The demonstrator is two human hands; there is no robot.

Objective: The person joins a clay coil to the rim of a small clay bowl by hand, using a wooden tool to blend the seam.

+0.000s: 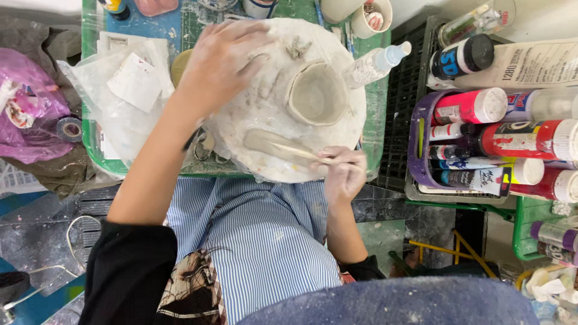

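We're pinching a wooden tool (301,153) in our right hand (344,174), its long axis running abt 10 o'clock onto a flat clay slab (265,141) on the round board (241,114). The clay cup (317,93) is sitting at 12 o'clock from that grip, nearer the right hand. Left hand (220,63) is resting flat w/ nothing gripped, pressing the board's 10 o'clock side. Tool tip's blurring into the slab, can't make it out tbh.

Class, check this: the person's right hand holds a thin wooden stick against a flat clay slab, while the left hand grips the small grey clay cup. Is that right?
Not quite. The head view shows the left hand resting on the round white clay-smeared board, apart from the small grey clay cup. The right hand does hold the thin wooden stick against the flat clay slab.
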